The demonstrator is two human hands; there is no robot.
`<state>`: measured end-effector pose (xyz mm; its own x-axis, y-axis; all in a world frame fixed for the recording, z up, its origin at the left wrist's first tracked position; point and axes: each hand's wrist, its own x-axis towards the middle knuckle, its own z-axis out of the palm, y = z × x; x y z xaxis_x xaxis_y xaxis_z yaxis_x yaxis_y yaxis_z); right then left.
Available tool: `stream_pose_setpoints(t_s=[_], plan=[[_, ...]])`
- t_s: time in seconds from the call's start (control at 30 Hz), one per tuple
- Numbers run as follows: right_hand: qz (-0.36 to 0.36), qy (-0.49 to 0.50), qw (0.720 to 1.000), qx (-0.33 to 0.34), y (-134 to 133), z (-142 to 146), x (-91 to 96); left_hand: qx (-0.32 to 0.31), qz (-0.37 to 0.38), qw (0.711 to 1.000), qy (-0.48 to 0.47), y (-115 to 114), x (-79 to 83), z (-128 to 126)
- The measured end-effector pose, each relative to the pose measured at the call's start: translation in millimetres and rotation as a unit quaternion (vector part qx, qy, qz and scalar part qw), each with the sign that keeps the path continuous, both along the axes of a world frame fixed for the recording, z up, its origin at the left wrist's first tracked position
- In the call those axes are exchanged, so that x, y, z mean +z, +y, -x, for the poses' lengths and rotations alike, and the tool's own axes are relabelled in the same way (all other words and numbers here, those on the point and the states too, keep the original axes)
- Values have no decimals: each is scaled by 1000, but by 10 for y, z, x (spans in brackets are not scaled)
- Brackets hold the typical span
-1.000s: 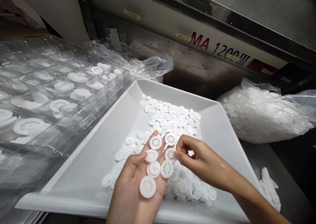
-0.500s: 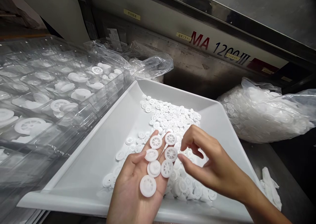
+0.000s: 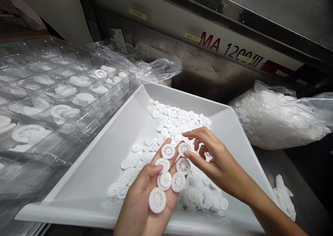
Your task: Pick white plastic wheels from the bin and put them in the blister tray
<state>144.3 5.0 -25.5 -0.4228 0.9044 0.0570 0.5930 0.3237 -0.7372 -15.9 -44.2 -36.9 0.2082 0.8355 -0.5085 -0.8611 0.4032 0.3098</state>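
Observation:
My left hand (image 3: 151,191) lies palm up over the tray and bears several small white plastic wheels (image 3: 157,200), spread across the palm and fingers. Some of them show spokes; others look like smooth discs. Its thumb rests on one wheel (image 3: 163,165) at the left. My right hand (image 3: 210,156) is just to the right, with thumb and index finger apart. The thumb tip meets or overlaps the edge of the spoked wheel (image 3: 184,148) at the upper right of the group; whether it presses on it I cannot tell. Beneath both hands, more white wheels (image 3: 179,119) cover the tray's floor.
The pale grey tray (image 3: 104,135) has raised walls. Stacked clear plastic compartment trays (image 3: 109,100) holding white discs stand left. A clear bag of white parts (image 3: 278,121) sits right, above a crumpled white glove (image 3: 284,197). Behind is a machine panel (image 3: 177,59).
My left hand has shifted slightly right with the wheels. My right hand has moved up and left, its thumb now at the upper right wheel and its index finger stretched further out.

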Motion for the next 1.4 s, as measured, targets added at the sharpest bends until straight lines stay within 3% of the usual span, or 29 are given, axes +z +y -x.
stream_pose_setpoints(t_s=[0.27, 0.47, 0.57, 0.7, 0.93, 1.17, 1.4], plan=[[92, 132, 987, 9, 71, 8, -41, -9, -2, 999, 34, 15, 5, -28], [208, 309, 928, 18, 60, -17, -53, -2, -4, 1000, 23, 5, -20, -21], [213, 260, 941, 23, 27, -14, -31, 9, 8, 999, 37, 6, -3, -27], [146, 119, 981, 53, -16, 11, 51, 26, 18, 998, 48, -2, 38, -30], [84, -25, 993, 79, 9, -11, 78, 6, 20, 1000, 15, 23, 3, -21], [39, -32, 998, 47, 55, -51, 46, -17, -5, 1000, 12, 5, -52, -3], [58, -39, 997, 46, 115, -82, 10, -1, 22, 999, 26, 23, -6, -15]])
